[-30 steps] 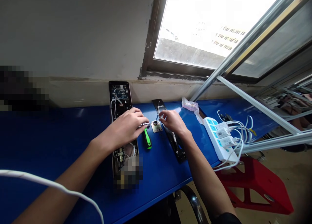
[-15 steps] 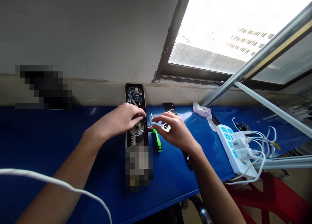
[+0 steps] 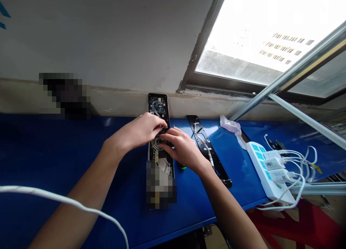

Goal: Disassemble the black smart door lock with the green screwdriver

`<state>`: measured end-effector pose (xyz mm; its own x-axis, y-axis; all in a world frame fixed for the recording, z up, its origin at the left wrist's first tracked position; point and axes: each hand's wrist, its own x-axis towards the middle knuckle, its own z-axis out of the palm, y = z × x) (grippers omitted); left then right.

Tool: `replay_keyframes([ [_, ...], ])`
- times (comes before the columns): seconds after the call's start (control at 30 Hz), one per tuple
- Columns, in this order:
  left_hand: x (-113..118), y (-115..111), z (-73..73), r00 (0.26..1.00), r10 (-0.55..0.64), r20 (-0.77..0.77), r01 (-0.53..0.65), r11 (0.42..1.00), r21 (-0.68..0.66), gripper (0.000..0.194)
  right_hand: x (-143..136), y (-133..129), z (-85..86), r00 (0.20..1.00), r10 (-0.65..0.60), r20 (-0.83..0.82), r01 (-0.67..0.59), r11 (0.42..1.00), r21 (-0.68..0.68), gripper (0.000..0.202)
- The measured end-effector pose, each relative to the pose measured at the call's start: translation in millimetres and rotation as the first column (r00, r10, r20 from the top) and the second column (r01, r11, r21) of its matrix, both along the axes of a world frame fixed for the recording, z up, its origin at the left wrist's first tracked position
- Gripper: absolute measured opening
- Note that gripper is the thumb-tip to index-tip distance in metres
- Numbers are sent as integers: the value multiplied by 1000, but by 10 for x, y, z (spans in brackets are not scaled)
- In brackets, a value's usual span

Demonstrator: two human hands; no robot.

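A long, narrow electronic device (image 3: 158, 106) with its inside exposed leans upright against the wall, showing a circuit board and wires. My left hand (image 3: 146, 131) is at its middle, thumb and fingers bent into a pinch; whatever lies in them is hidden. Close beside it, my right hand (image 3: 182, 144) is curled at the round part (image 3: 157, 143) of the device, and I cannot make out what its fingers hold. Beneath my right hand, only a bit of the green screwdriver handle (image 3: 183, 167) shows. To the right lies a long black panel (image 3: 213, 155) with a taped cable.
A white power strip (image 3: 261, 169) with plugged-in chargers and white cables stands on the blue table (image 3: 121, 191). A plastic bag (image 3: 231, 125) lies near the window frame. A white cable (image 3: 67, 204) crosses the lower left. A red stool (image 3: 305, 220) is at lower right.
My right hand has moved left from beside the screwdriver to the device, now covering most of the screwdriver. My left hand stays at the device. The view has shifted slightly left.
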<state>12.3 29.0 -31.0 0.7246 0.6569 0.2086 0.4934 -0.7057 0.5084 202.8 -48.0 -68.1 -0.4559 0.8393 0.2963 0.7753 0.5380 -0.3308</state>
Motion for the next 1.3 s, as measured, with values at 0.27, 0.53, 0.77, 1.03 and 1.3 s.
replay_keyframes([
  [0.27,65,-57,22,1000,-10,-17,11,1000,22,29,228,-116,105,994,-34,-101,36,999,23,20],
  [0.53,452,-314,-93,988,-152,-2,150,972,178,23,964,-307,176,969,-244,32,246,962,-120,11],
  [0.77,687,-413,-318,965,-229,-129,248,955,164,24,1122,-239,-77,932,-285,224,329,924,-194,11],
  [1.03,688,-380,-356,958,-205,-200,243,951,191,26,1073,-121,-158,890,-267,369,369,898,-240,25],
  [1.3,688,-392,-334,953,-199,-228,245,949,198,25,1056,-117,-206,875,-262,406,382,890,-248,28],
])
